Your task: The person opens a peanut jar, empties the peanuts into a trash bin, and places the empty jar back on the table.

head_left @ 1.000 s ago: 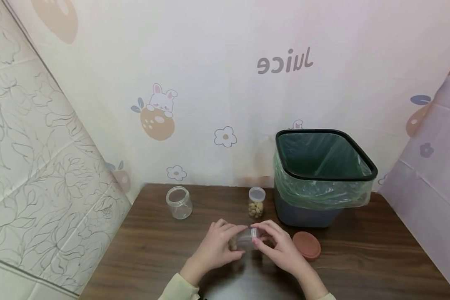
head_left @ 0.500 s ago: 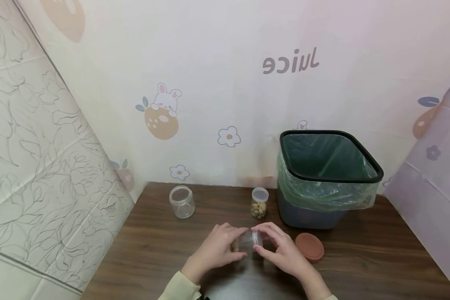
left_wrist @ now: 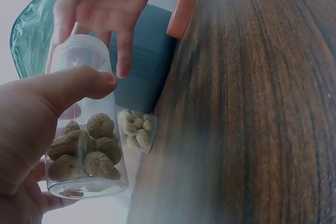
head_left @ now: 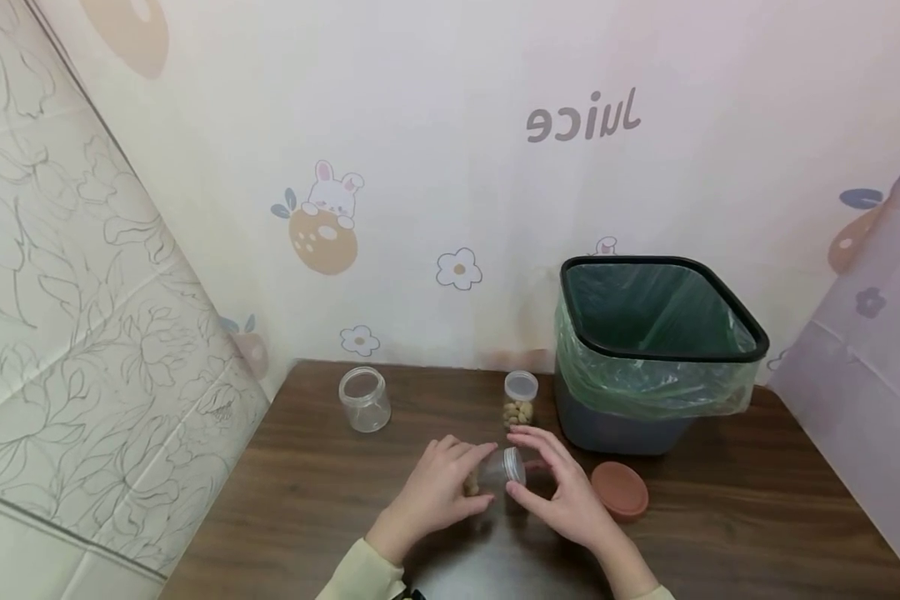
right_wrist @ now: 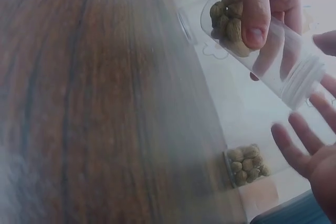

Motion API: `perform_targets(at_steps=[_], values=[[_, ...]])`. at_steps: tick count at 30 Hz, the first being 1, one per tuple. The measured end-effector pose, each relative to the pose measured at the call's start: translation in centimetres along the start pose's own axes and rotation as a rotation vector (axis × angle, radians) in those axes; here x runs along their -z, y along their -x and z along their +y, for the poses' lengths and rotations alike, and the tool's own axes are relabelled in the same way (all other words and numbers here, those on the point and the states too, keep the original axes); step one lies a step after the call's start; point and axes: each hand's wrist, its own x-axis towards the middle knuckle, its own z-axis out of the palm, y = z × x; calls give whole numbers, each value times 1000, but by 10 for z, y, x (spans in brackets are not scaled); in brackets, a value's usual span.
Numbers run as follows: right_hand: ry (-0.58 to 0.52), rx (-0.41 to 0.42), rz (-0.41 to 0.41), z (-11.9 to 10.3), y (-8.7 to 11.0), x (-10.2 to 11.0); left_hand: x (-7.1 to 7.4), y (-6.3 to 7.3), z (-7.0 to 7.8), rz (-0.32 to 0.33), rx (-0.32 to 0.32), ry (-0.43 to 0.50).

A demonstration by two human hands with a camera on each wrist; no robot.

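A clear jar (head_left: 495, 472) lies tipped sideways in my left hand (head_left: 441, 490), which grips it round the body with thumb and fingers. Brown nuts in shells (left_wrist: 86, 150) fill its lower part. At the jar's right end is a translucent ribbed lid (right_wrist: 303, 81). My right hand (head_left: 566, 492) is spread around that lid, its fingers parted and slightly off it in the right wrist view. Behind the hands stands a second, capped jar (head_left: 521, 400) of similar nuts, its base partly hidden by the right fingers in the head view.
An uncovered clear jar (head_left: 364, 400) stands at the back left of the wooden table (head_left: 300, 475). At the back right is a dark-rimmed bin (head_left: 622, 433) with a green plastic liner. A round terracotta-coloured lid (head_left: 619, 490) lies right of the right hand.
My right hand's fingers have spread away from the jar's lid, which they held closely before. The left hand keeps its grip on the jar. The head view has shifted slightly.
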Motion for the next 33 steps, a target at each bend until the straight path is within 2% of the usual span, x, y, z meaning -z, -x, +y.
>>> perform_targets(at_steps=[5, 13, 18, 23, 33], values=[[50, -134, 48, -3, 1, -1, -1, 0, 0, 53, -19, -33], [108, -283, 52, -6, -4, -3, 2, -3, 1, 120, -58, -94], [121, -315, 44, -6, -10, -2, 4, -6, -1, 127, -57, -120], [147, -307, 59, -5, -10, -2, 3, -8, -2, 118, -60, -116], [128, -332, 45, -4, -6, -5, 1, -3, -1, 92, -51, -111]])
